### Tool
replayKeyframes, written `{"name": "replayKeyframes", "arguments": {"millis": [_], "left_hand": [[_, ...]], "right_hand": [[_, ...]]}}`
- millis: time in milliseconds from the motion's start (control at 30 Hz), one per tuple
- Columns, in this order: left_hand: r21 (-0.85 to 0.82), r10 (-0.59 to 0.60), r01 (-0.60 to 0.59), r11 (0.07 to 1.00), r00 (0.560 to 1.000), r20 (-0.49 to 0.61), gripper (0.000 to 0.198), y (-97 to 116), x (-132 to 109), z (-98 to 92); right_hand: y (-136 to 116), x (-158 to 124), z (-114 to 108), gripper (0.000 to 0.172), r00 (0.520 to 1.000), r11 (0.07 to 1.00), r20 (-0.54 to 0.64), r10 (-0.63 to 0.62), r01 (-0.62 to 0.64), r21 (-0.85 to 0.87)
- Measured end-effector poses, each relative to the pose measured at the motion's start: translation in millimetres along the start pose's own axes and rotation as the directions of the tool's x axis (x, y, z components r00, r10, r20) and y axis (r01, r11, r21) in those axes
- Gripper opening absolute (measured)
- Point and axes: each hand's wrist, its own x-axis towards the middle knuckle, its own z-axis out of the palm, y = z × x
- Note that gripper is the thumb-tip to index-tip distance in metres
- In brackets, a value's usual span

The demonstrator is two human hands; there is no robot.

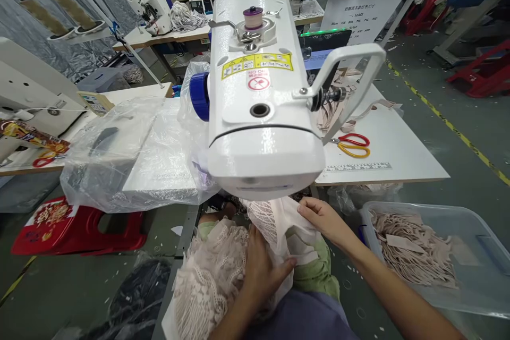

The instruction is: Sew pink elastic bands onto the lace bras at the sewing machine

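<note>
Some pale lace fabric I pinch with my right hand. My left hand touches it, thumb wide; grip unclear.

Lt-pink lace fabric, bunched, w/ smooth pt, over lap

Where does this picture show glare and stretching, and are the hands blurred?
Head view: glossy highlights on the white sewing machine and clear plastic sheet; head view: wide-angle stretching toward the edges, as in the storage bin; head view: left hand and right hand look fairly sharp.
</note>
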Motion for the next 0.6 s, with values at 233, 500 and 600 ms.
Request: {"name": "replayKeyframes", "arguments": {"millis": [233, 500, 600], "left_hand": [[0.208, 0.116, -0.125, 0.97, 0.992, 0.052, 0.041, -4, 38, 17.5], [0.192, 0.034, -0.078, 0.978, 0.973, 0.227, 0.057, 3, 26, 5.2], [0.154, 0.025, -0.068, 0.986, 0.963, 0.267, 0.039, 9, -6, -39.0]], "right_hand": [[0, -8, -3, 0.059, 0.998, 0.986, 0.052, -0.04, 0.048, -0.16], [18, -32, -46, 0.025, 0.977, 0.8, -0.203, -0.063, -0.072, -0.596], [24, -26, -42, 0.024, 0.983, 0.754, -0.176, -0.044, -0.083, -0.651]]}}
